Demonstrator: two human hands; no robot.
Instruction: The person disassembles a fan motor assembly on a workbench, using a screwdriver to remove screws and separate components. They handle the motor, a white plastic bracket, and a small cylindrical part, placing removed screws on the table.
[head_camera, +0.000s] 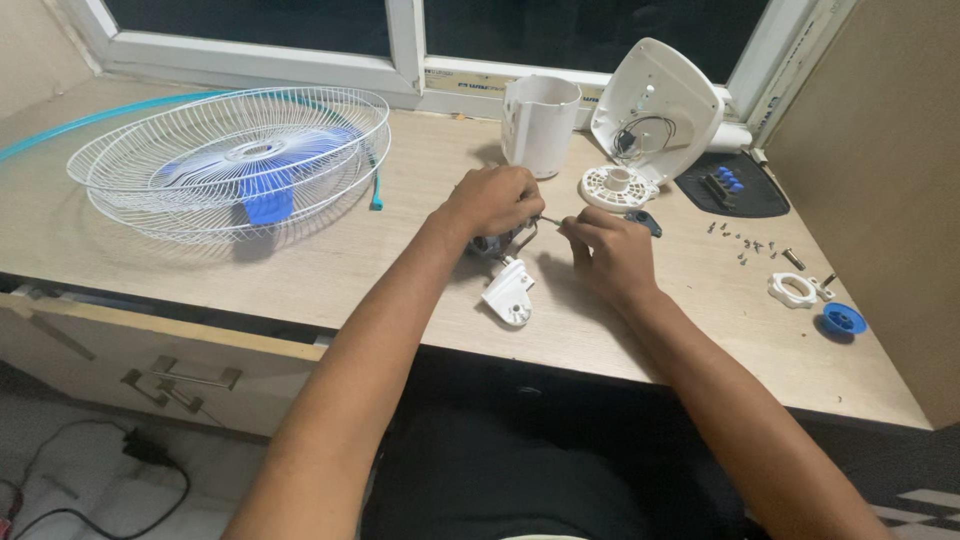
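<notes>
My left hand (492, 200) is closed over a small fan motor (487, 244) on the wooden table (330, 270); most of the motor is hidden under the fingers. A white plastic bracket (510, 292) hangs off the motor toward me. My right hand (605, 250) sits just to the right, its fingertips pinched on a thin metal part (551, 219) that sticks out of the motor between the two hands.
Two white wire fan guards (230, 160) with a blue blade lie far left. At the back stand a white motor cover (540, 122) and a tilted fan rear housing (655, 110). A black button panel (735, 185), loose screws (745, 245), a white ring (792, 290) and a blue cap (843, 320) lie right.
</notes>
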